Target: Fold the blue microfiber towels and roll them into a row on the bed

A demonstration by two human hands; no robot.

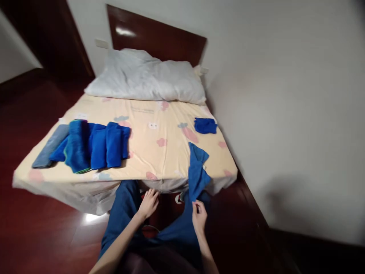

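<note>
My right hand pinches the near corner of a blue cloth, probably a towel. The cloth is bunched and twisted in its middle, and it stretches from my fingers over the bed's front edge onto the sheet. Between my knees, just in front of the bed edge, my left hand hangs with loosely bent fingers and holds nothing. A smaller folded dark blue cloth lies farther back on the right of the bed. Over on the left, several folded blue cloths sit side by side, partly overlapping, with a grey-blue one at the end.
The bed has a pale yellow patterned sheet. A white quilt or pillow heap lies before the dark wooden headboard. A white wall runs close along the right. The floor is dark red wood.
</note>
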